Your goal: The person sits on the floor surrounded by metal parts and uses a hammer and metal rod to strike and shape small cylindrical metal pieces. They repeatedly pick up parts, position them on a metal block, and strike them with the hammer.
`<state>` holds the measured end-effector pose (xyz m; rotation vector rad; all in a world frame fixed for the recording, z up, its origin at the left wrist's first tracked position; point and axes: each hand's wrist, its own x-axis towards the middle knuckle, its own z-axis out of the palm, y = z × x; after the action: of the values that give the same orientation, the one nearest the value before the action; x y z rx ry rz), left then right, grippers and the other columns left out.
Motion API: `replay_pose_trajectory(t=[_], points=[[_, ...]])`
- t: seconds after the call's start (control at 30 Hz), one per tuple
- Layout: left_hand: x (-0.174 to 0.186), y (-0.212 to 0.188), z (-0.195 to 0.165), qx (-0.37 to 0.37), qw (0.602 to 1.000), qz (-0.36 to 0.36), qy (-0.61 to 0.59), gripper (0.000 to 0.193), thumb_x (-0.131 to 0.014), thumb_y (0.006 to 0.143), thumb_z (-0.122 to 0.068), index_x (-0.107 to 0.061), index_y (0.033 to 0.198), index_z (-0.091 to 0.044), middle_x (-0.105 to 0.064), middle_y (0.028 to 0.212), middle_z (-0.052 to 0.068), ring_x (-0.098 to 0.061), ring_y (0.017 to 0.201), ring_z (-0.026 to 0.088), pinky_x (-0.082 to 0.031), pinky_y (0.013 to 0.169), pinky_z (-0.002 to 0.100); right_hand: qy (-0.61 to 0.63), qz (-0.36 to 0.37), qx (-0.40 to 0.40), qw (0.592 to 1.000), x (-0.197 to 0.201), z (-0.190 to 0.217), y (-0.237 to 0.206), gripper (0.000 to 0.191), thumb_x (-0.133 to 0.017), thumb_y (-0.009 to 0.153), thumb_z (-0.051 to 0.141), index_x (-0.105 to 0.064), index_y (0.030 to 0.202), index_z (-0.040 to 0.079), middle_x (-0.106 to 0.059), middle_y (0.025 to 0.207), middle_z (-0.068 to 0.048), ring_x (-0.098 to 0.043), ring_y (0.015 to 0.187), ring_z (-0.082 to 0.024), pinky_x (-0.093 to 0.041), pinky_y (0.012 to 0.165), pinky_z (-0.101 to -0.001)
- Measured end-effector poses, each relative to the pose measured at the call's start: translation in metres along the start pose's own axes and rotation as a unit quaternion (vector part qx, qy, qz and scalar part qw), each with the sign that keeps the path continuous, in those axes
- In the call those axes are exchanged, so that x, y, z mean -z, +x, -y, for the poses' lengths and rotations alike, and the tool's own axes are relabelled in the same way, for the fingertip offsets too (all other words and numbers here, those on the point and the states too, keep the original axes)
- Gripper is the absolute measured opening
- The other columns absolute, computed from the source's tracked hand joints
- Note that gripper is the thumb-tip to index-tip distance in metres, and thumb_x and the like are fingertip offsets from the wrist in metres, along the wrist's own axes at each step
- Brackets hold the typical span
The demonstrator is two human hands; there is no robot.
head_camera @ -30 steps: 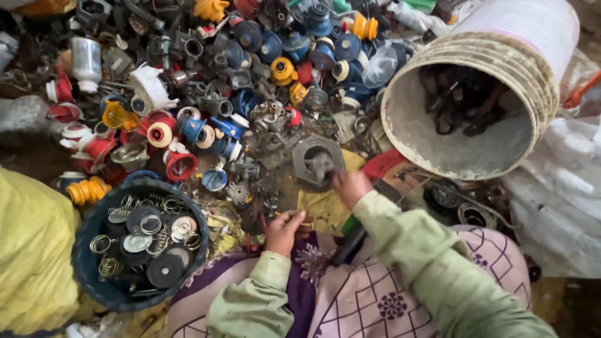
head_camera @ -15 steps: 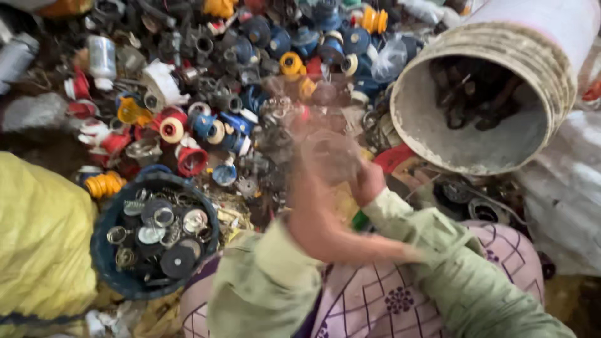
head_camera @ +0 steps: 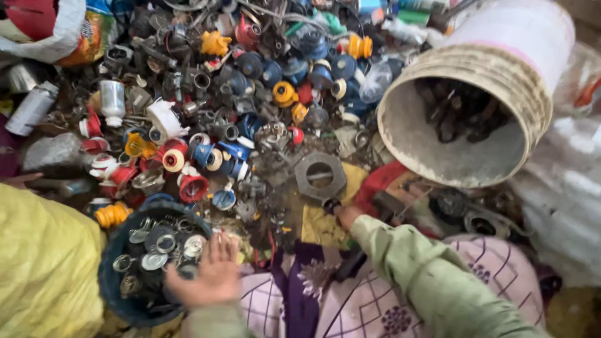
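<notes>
**Left hand over the basket, right at the hex nut**

My left hand is spread flat, fingers apart, resting on the right rim of the dark basket of metal rings. Holding nothing. My right hand is mostly hidden behind its sleeve; can't tell its grip. The big grey hex nut lies flat just above-left of it, so the right hand is nearer.
</notes>
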<state>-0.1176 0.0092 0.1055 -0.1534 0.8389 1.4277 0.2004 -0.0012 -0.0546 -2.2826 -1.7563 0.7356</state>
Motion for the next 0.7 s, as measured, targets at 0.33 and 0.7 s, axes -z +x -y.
replay_pose_trajectory(t=[0.33, 0.7], points=[[-0.106, 0.186, -0.06, -0.77, 0.277, 0.101, 0.566, 0.076, -0.057, 0.118, -0.037, -0.028, 0.153, 0.023, -0.039, 0.149, 0.043, -0.042, 0.136, 0.05, -0.037, 0.117, 0.052, 0.064, -0.067, -0.066, 0.994, 0.005, -0.007, 0.003, 0.035, -0.054, 0.094, 0.032, -0.072, 0.088, 0.003, -0.068, 0.074, -0.015, -0.065, 0.064, -0.033, -0.052, 0.056, -0.0464], [0.017, 0.056, 0.091, 0.034, 0.927, 0.225, 0.3, 0.032, -0.057, 0.102, -0.032, -0.07, 0.097, -0.003, -0.076, 0.087, 0.011, -0.07, 0.078, 0.021, -0.053, 0.073, 0.035, 0.137, -0.064, -0.029, 0.988, 0.011, 0.008, -0.008, 0.043, -0.052, 0.095, 0.039, -0.072, 0.08, 0.004, -0.068, 0.065, -0.013, -0.063, 0.055, -0.03, -0.05, 0.052, -0.0454]])
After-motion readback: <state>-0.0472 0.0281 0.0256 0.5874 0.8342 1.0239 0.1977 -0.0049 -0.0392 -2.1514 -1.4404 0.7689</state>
